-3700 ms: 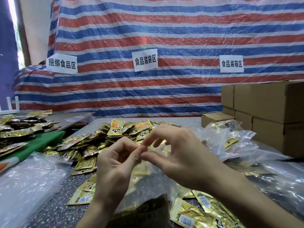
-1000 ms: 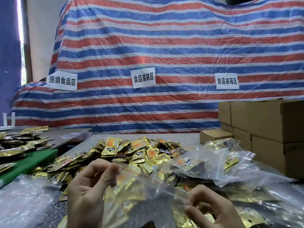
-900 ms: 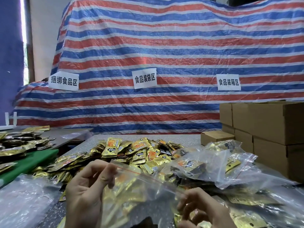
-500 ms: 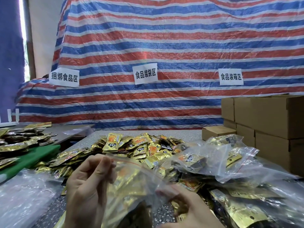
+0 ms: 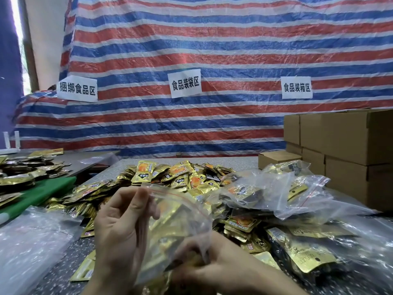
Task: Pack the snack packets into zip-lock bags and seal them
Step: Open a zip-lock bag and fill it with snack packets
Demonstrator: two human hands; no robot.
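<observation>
Striped tarp (image 5: 212, 50) backs a speckled table (image 5: 61, 265). At six o'clock the left hand (image 5: 119, 226) pinches the top corner of a zip-lock bag (image 5: 176, 218) holding gold packets, and the right hand (image 5: 225, 269) grips its lower end; the seal looks unfinished. At three o'clock lie filled bags (image 5: 276, 194), while many loose snack packets (image 5: 170, 177) wait at twelve. Cardboard boxes (image 5: 350, 145) crowd the right edge; freer room lies toward eight o'clock.

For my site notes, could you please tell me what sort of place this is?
Probably a makeshift food-packing workshop: a heap of gold snack packets on the table, stacked cardboard boxes, and paper signs taped to a striped tarp.
</observation>
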